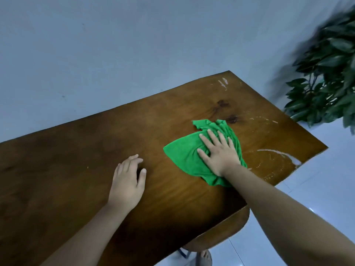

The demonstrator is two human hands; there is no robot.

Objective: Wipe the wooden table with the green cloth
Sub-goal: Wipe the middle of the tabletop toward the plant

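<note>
While our right hand (pixel 219 154) lies flat on the cloth (pixel 182 154), fingers straight and spread, pressing it down without curling round it, our left hand (pixel 126 181) rests on the bare table (pixel 76 150) near its left, fingers loosely bent and holding nothing. The cloth sits crumpled on the right half of the table, part of it hidden under our palm and wrist. Pale wet streaks (pixel 278 152) curve across the wood to its right, and more mark the far corner. Two dark knots (pixel 231 118) lie just beyond the cloth. A plant (pixel 326 73) at the right is blurred and cut off by the frame. Below the table edge a stool (pixel 221 237) shows only in part, with a foot (pixel 204 258) beside it.
</note>
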